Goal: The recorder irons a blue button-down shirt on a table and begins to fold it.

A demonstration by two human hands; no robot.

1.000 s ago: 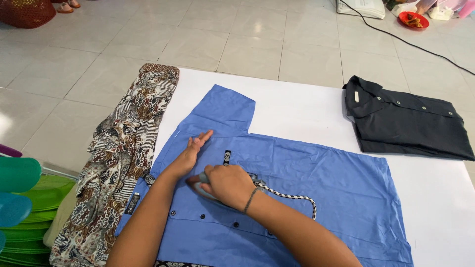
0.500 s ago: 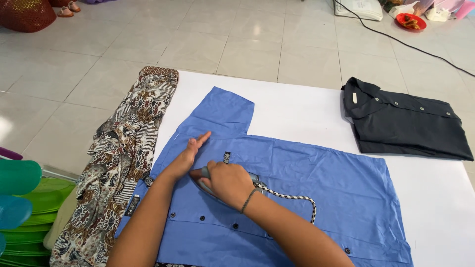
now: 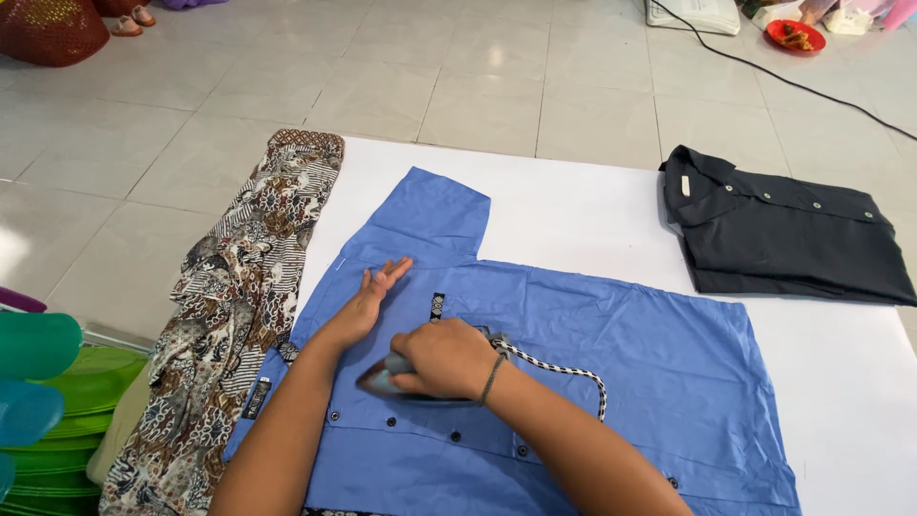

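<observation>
Both forearms are bare from the bottom edge of the frame up to the hands, no sleeve in view on either. The left hand wears nothing: no ring, watch or glove visible. The right hand is also ungloved; at its wrist sits a thin dark bracelet, a single narrow cord-like band circling the wrist, plain, no charms or clasp to make out. Fingernails too small to tell any polish.
</observation>
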